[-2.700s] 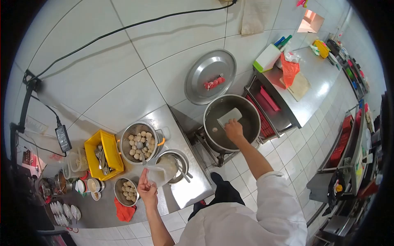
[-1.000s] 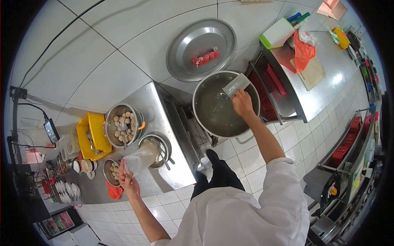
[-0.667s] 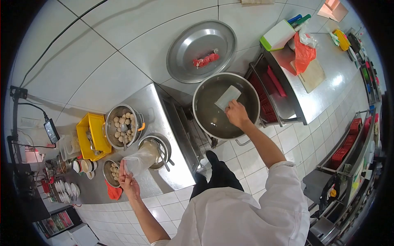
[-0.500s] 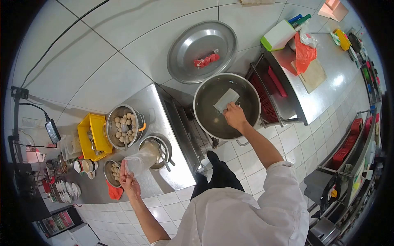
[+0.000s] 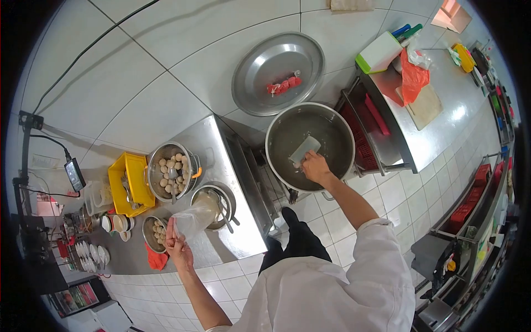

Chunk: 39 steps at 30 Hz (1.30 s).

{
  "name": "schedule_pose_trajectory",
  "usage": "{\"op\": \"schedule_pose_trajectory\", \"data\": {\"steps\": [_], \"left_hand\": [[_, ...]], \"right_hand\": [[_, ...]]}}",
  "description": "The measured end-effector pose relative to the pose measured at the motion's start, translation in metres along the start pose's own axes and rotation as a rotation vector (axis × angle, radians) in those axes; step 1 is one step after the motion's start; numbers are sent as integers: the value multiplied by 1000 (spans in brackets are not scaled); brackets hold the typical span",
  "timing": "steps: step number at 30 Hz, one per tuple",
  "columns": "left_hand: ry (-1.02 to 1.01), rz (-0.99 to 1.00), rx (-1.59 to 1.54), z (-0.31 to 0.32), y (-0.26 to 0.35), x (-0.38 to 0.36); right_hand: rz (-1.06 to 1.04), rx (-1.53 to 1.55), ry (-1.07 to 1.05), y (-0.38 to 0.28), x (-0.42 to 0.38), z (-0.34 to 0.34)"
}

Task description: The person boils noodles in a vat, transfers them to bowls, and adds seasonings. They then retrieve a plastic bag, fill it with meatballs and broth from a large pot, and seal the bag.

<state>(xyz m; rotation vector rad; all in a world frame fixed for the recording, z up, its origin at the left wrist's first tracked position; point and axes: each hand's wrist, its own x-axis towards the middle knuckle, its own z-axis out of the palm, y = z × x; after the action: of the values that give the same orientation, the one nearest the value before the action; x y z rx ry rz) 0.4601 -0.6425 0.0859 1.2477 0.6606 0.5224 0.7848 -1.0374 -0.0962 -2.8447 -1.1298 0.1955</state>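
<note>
My right hand (image 5: 314,166) is closed on a pale, flat rectangular piece (image 5: 304,150), perhaps a scraper, inside the big metal pot (image 5: 270,145). Cloudy liquid with a few light bits lies in the pot. On the left, my left hand (image 5: 178,248) grips the mouth of a clear plastic bag (image 5: 191,222). The bag's lower end holds something brownish and rests in a metal pot (image 5: 232,206) with spoon or ladle handles sticking out. Close to my left hand stands a small bowl of meatballs (image 5: 157,232).
A larger colander of meatballs (image 5: 173,170) and a yellow basket of utensils (image 5: 134,189) stand on the steel counter (image 5: 243,232). A round lid (image 5: 260,50) leans against the tiled wall behind the pot. To the right, a steel table (image 5: 398,133) bears a cutting board (image 5: 425,110) and an orange bag (image 5: 413,77).
My right hand has drawn slightly down and towards me in the pot, and the pale piece has tilted and sits lower. The left hand keeps its grip on the bag. The view has shifted slightly.
</note>
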Motion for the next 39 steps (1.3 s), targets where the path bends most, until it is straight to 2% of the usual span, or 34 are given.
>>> {"op": "schedule_pose_trajectory", "data": {"steps": [3,5,9,11,12,14,18,21,22,23,24,26,27,28,30,32,36,39], "left_hand": [[-3,1,9,-3,-1,0],[-2,-9,4,-2,0,-2],[-9,4,7,-10,-7,3],[10,69,35,-18,-16,8],[27,80,27,-12,-11,6],[-49,48,-6,3,-4,6],[-115,56,66,17,-2,11],[-146,38,237,33,9,12],[-187,63,176,36,9,14],[-196,2,132,44,18,15],[-175,14,129,46,21,18],[-272,2,186,48,23,24],[-267,10,177,49,25,26],[-281,-32,234,49,28,29],[-294,-68,287,50,32,36],[-310,25,225,52,27,39],[-346,-47,200,44,23,53],[-304,-14,74,41,19,60]], "right_hand": [[94,147,-26,-5,0,-10],[247,343,71,1,-2,-19],[352,491,246,32,-6,-34],[455,1009,165,45,-14,-61],[434,1003,162,52,-17,-62],[332,1273,221,55,-18,-63],[145,1282,227,0,-18,-139],[-41,1223,240,-47,1,-180],[-84,1081,226,-69,5,-202],[-120,935,221,-90,9,-220],[-146,935,215,-113,13,-234],[-195,960,120,-156,22,-260],[-262,822,80,-169,32,-263],[-271,812,85,-183,39,-263],[-478,616,192,-214,51,-263],[-484,502,146,-241,60,-269],[-529,184,63,-287,72,-269],[-521,66,29,-313,75,-268]]}}
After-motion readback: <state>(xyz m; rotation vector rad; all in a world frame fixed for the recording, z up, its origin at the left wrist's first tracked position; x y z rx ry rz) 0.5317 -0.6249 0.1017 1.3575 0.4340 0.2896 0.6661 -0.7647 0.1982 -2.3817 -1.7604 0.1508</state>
